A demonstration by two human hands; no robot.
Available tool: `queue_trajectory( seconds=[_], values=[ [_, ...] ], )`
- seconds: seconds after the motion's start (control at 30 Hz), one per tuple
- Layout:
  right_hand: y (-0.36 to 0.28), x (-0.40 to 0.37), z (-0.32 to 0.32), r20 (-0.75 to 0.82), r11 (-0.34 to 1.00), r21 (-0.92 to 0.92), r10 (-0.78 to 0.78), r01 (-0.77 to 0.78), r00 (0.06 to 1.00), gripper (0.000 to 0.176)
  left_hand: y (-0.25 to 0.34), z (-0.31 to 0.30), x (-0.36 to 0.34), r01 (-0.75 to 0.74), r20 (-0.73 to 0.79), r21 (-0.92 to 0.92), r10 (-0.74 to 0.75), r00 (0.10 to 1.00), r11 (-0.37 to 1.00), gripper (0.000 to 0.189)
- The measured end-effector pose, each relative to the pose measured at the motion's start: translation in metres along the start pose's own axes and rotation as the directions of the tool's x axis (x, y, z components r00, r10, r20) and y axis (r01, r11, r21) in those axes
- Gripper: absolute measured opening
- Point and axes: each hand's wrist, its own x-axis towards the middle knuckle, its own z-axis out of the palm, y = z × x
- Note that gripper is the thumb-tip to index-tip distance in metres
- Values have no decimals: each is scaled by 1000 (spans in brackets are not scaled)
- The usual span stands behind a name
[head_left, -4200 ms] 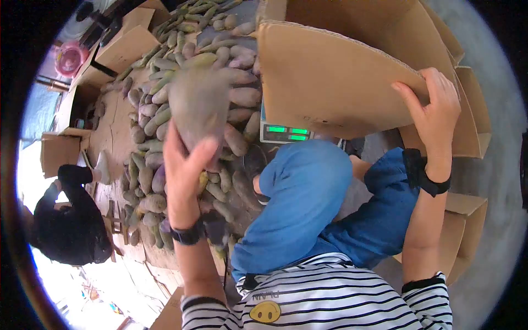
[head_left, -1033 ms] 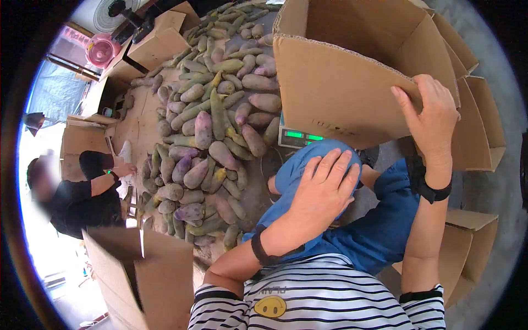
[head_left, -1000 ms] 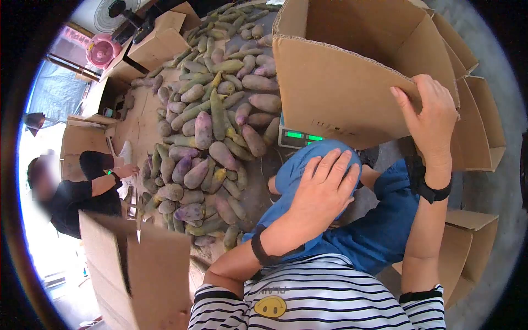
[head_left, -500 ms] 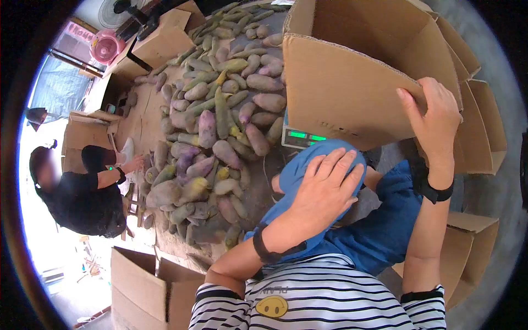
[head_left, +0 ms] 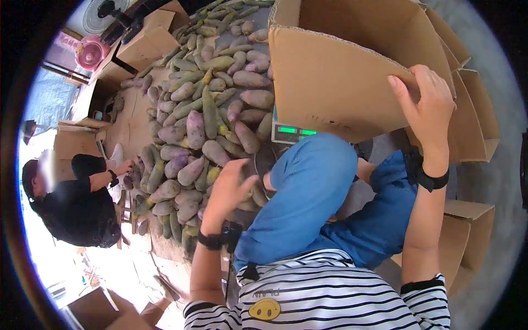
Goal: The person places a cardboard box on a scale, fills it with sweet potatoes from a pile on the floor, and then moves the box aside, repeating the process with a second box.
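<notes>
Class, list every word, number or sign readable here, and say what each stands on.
"PLAIN": on the striped shirt, upside down in this view.
Green digits on the scale display: too blurred to read.
Dark marks on the cardboard box: too faint to read.

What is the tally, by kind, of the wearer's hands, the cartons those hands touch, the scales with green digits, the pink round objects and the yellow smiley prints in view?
Wearer's hands: 2 (left hand, right hand)
Touched carton: 1
Scale with green digits: 1
Pink round object: 1
Yellow smiley print: 1
Total: 6
</notes>
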Motion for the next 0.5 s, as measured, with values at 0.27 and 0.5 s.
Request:
queue_trajectory(
  seconds=[0.27, 0.5],
  values=[
    [3, -4, -1, 53, 997, -66, 46, -43, 998, 36, -170, 51, -113, 467, 120, 597, -648, 752, 653, 60],
    [2, -3, 2, 64, 993, -109, 56, -49, 996, 36, -203, 90, -143, 501, -133, 659, -569, 812, 561, 78]
  ],
)
